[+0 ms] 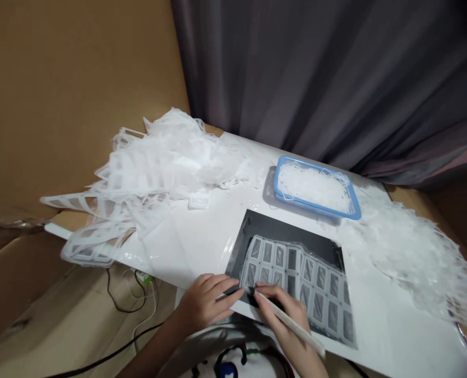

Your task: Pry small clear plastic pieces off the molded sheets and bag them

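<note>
A translucent sheet of rectangular plastic frames (313, 286) lies on a black mat (270, 223), dark film or mat showing through its windows. My right hand (284, 310) grips a slim white pen-like tool (292, 324), its tip down by the sheet's near left edge. The tip itself is hidden by my fingers, so its exact kind does not show. Close beside it, my left hand (209, 299) rests with fingers stretched out, the fingertips touching the lower left corner of the sheet and mat.
A heap of white cut-out plastic sheets (170, 157) covers the table's left end. At the back stands a blue basket (315, 209) full of small white pieces. Another pile of thin white frames (422, 257) spreads on the right. Cables (138, 338) hang below the white table (213, 231).
</note>
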`<action>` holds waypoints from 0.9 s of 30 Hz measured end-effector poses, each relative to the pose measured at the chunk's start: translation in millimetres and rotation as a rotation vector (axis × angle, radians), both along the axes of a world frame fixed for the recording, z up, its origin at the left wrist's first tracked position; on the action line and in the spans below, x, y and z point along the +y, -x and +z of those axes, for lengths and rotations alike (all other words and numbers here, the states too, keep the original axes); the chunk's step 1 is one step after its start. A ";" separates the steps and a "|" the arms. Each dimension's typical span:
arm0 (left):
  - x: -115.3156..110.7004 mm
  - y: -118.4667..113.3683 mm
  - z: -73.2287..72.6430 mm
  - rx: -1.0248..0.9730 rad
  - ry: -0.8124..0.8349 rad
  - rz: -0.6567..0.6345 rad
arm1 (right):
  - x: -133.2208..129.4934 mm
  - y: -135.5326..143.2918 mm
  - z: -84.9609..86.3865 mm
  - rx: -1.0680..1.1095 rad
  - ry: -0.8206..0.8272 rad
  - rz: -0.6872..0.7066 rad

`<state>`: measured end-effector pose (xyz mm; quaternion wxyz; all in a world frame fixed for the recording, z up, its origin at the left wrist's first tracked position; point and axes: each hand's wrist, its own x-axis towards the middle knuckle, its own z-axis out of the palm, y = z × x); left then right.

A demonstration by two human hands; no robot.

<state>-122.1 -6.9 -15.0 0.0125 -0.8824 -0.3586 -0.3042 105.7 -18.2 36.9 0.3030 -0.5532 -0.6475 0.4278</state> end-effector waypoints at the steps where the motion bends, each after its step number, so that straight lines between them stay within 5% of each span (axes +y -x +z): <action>1: -0.1 -0.2 0.5 0.003 -0.007 0.004 | 0.1 0.0 -0.9 -0.005 -0.025 0.004; 18: -0.9 -4.7 1.3 -0.035 -0.043 0.041 | 3.6 5.6 -13.8 -0.250 -0.495 0.209; 27: -1.4 -3.0 -1.0 -0.003 -0.047 0.039 | -16.0 12.7 -35.6 -0.326 -0.590 0.099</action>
